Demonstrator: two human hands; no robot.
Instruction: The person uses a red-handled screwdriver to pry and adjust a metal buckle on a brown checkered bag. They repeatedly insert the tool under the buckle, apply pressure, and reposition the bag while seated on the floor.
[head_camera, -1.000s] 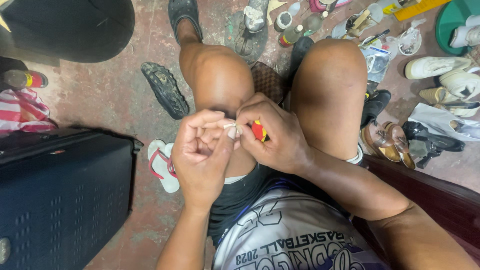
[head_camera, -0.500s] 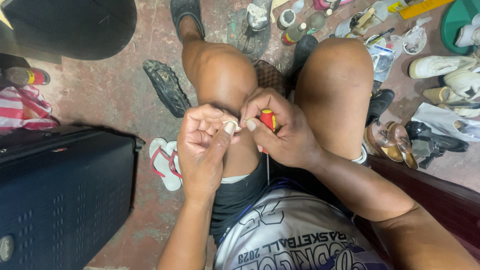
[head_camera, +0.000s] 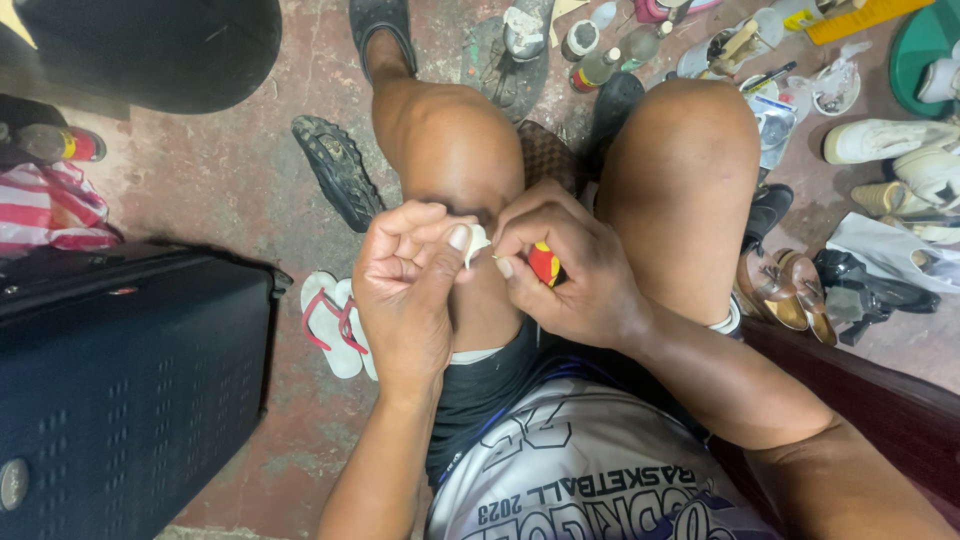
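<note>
At the left, near the viewer, a dark blue hard suitcase (head_camera: 110, 390) fills the corner. Beyond it lie a red and white striped bag (head_camera: 50, 212) and a bottle with a red and yellow label (head_camera: 55, 143). A black round form (head_camera: 160, 50) sits at the far left. Right of the suitcase, a pair of white flip-flops with red straps (head_camera: 335, 322) rests on the reddish concrete floor (head_camera: 220, 170), and farther off a black shoe sole (head_camera: 338, 170) lies tilted.

The left hand (head_camera: 405, 295) is curled shut, thumb pressed to forefinger, pinching a small pale scrap (head_camera: 477, 243) in front of the left knee. Just to its right, the right hand (head_camera: 575, 275) is closed around a tool with a red and yellow handle (head_camera: 544, 263); only a bit of the handle shows between the fingers, and its tip is hidden. The two hands nearly touch at the scrap, which is thin, off-white and mostly covered by the fingertips. The knees block the floor behind the hands.

Far right of centre stand small bottles (head_camera: 600, 65) and a cluttered tray of bits (head_camera: 750, 50). At the right edge lie white shoes (head_camera: 880, 140), brown shoes (head_camera: 780, 290) and a green basin (head_camera: 925, 50).
</note>
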